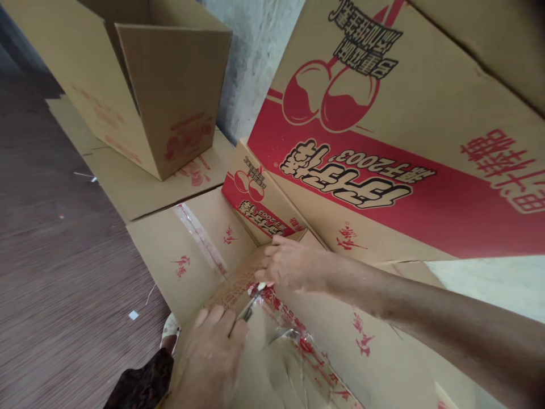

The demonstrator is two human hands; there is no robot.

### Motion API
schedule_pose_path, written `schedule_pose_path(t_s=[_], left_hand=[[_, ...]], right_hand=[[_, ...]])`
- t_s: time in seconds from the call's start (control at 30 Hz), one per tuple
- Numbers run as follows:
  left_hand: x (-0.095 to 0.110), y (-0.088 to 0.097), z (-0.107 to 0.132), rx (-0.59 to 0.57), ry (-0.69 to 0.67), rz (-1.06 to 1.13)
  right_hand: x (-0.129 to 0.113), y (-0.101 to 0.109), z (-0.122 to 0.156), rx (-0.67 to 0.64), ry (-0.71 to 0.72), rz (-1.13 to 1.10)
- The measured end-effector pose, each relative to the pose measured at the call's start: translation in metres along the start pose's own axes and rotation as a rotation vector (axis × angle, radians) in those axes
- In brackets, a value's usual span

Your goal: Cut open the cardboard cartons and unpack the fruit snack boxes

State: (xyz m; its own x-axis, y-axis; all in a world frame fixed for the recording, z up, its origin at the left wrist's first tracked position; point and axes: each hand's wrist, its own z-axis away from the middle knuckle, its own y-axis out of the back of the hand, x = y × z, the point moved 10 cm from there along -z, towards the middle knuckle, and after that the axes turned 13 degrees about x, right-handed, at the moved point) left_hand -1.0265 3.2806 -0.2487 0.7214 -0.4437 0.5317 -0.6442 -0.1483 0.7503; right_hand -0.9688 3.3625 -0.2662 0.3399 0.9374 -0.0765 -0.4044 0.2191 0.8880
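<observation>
- Pressing on a flattened cardboard box (191, 255), a person works both bare hands at a strip of clear tape (306, 346) that runs along the box's seam.
- The left hand (208, 355) lies palm down on the cardboard at the bottom of the view. Its fingers are straight and side by side, their tips just short of the tape's upper end.
- A thin grey sliver (247, 311) shows at those fingertips. It is too small to tell what it is or whether the hand holds it.
- The right hand (289, 264) reaches in from the right on a bare forearm. Its fingers are curled close together, tips down at the tape's upper end; whether they pinch the tape cannot be told.
- The tape, printed in red, looks crinkled and partly lifted off the cardboard. It starts between the two hands and runs toward the lower right, below the right forearm.
- An older tape strip (202, 236) crosses the box's upper flap, left of the right hand.
- A foot in a pale sandal (170, 328) rests at the box's left edge, just beside the left hand, with dark patterned cloth (140, 389) below it.
- Behind the right arm leans a large red-printed box (404, 142), with a smaller red-printed box (259, 201) just above the right hand.
- An open plain box (162, 91) stands upper left on a flat cardboard sheet (140, 176), over a wood-grain floor (55, 238) and against a grey wall (255, 51).
</observation>
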Motion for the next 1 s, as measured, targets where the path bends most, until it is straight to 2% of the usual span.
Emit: schedule_pose_path(t_s=[0.1, 0.23, 0.33, 0.43, 0.53, 0.6, 0.63, 0.73, 0.8, 0.9, 1.0], left_hand=[[-0.002, 0.001, -0.001, 0.002, 0.017, 0.025], [0.0, 0.005, -0.004, 0.024, -0.014, 0.05], [0.002, 0.009, -0.007, 0.044, -0.034, 0.054], [0.005, 0.012, -0.009, 0.075, -0.066, 0.055], [0.003, 0.014, -0.009, 0.085, -0.033, 0.042], [-0.008, 0.009, -0.01, 0.007, 0.08, 0.029], [-0.015, 0.002, -0.011, -0.075, 0.16, 0.028], [-0.03, -0.018, -0.011, -0.37, 0.402, 0.049], [-0.033, -0.024, -0.013, -0.491, 0.498, 0.029], [-0.03, -0.025, -0.02, -0.501, 0.515, -0.027], [-0.024, -0.02, -0.023, -0.386, 0.439, -0.048]], right_hand=[[0.009, -0.002, 0.005, -0.054, -0.004, 0.02], [0.017, 0.0, 0.012, -0.058, -0.012, 0.031], [0.03, 0.001, 0.021, -0.092, -0.07, 0.067], [0.049, 0.004, 0.036, -0.152, -0.238, 0.124], [0.053, 0.006, 0.053, -0.123, -0.542, -0.057], [0.04, 0.003, 0.059, -0.055, -0.703, -0.243], [0.031, 0.0, 0.06, -0.03, -0.748, -0.309], [0.007, -0.012, 0.064, -0.062, -0.824, -0.378], [-0.002, -0.015, 0.066, -0.073, -0.849, -0.372], [-0.008, -0.012, 0.063, -0.015, -0.844, -0.37], [-0.01, -0.012, 0.058, 0.036, -0.808, -0.373]])
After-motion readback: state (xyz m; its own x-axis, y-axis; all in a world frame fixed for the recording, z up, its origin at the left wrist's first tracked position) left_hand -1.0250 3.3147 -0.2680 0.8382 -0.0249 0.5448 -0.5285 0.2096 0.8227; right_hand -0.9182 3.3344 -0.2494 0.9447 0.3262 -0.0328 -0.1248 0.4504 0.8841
